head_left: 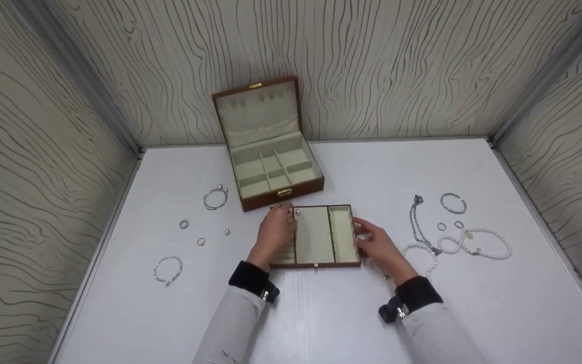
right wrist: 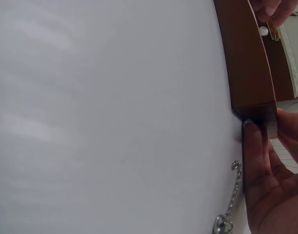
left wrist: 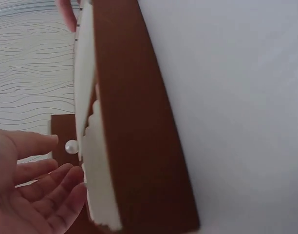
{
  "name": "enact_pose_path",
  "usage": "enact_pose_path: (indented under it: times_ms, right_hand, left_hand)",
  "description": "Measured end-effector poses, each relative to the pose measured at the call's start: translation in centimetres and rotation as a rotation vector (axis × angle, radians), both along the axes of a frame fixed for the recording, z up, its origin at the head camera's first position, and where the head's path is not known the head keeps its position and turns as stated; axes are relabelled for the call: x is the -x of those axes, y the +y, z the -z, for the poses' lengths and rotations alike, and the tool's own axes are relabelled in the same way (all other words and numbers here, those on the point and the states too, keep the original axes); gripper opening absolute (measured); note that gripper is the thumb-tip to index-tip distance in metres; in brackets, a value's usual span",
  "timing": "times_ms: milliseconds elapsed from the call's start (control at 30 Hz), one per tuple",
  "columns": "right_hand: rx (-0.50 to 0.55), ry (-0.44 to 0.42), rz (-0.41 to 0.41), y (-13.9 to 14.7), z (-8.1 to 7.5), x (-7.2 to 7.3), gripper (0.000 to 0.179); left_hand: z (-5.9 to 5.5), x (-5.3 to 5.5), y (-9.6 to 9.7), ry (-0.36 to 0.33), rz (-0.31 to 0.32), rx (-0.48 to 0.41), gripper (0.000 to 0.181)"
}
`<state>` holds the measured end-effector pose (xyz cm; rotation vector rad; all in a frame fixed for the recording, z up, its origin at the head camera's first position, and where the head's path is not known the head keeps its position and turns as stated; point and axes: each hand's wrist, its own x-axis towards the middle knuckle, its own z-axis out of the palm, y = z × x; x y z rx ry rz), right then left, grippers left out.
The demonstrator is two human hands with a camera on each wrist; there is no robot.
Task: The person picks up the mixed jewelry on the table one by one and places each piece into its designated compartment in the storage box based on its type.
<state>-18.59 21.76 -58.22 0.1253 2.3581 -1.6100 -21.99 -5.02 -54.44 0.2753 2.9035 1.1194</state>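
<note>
A shallow brown tray [head_left: 316, 265] with cream lining lies in front of a jewelry box [head_left: 283, 199], whose lid stands up. One pearl stud earring [head_left: 298, 212] sits at the far left corner of the tray's middle panel; the left wrist view shows its pearl [left wrist: 71, 146] standing out from the panel. My left hand [head_left: 277, 228] is over the tray's left section, fingers loosely bent beside the pearl and apart from it. With thumb and fingers, my right hand [head_left: 379, 246] grips the tray's right side. The right wrist view shows fingers [right wrist: 256, 151] at the tray's corner.
Left of the tray lie two bracelets [head_left: 155, 273], two rings [head_left: 184, 220] and another pearl stud [head_left: 227, 232]. To the right are pearl strands [head_left: 503, 240], a silver chain [head_left: 415, 220], a bangle [head_left: 442, 205] and two small rings [head_left: 441, 223]. Patterned walls [head_left: 372, 65] enclose the table.
</note>
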Motion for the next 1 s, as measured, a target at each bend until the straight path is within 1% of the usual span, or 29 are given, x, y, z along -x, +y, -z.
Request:
enact_pose_path:
  times_ms: [133, 233, 300, 367, 467, 600, 700, 733, 833, 933, 1000]
  right_hand:
    - [0.014, 0.001, -0.004, 0.0, -0.1, 0.0, 0.060]
    - [0.012, 0.004, -0.008, 0.0, -0.1, 0.1, 0.059]
    - [0.003, 0.006, -0.011, 0.0, -0.2, 0.0, 0.059]
    - [-0.005, 0.002, -0.008, 0.0, -0.2, -0.1, 0.060]
    - [0.006, -0.003, -0.004, 0.0, -0.2, -0.1, 0.059]
    - [0.023, -0.010, 0.009, 0.0, -0.2, -0.1, 0.059]
    - [0.018, -0.012, 0.008, 0.0, -0.2, -0.1, 0.059]
    - [0.015, -0.014, 0.010, 0.0, -0.2, -0.1, 0.059]
    - [0.005, -0.010, 0.001, 0.0, -0.2, -0.1, 0.059]
    - [0.008, -0.006, 0.003, 0.0, -0.1, 0.0, 0.059]
    - [0.009, 0.003, -0.001, 0.0, -0.1, 0.0, 0.059]
  left_hand:
    - [-0.6, -1.3, -1.8, -0.005, 0.002, -0.074, 0.045]
    - [-1.0, -2.3, -3.4, 0.008, -0.005, -0.095, 0.048]
    - [-1.0, -2.7, -4.7, 0.023, -0.027, -0.093, 0.049]
    - [-0.9, -3.0, -6.0, 0.031, -0.066, -0.091, 0.048]
    - [-0.4, -3.2, -8.0, 0.035, -0.144, -0.078, 0.045]
    - [0.5, -3.4, -10.4, 0.012, -0.236, -0.039, 0.046]
    - [1.2, -3.5, -11.8, -0.014, -0.287, -0.013, 0.049]
    - [1.4, -3.5, -12.2, -0.020, -0.300, -0.009, 0.050]
    - [1.9, -3.6, -12.9, -0.066, -0.330, -0.027, 0.053]
    - [2.2, -3.8, -13.2, -0.106, -0.343, -0.054, 0.055]
    - [2.4, -3.9, -13.3, -0.116, -0.347, -0.070, 0.055]
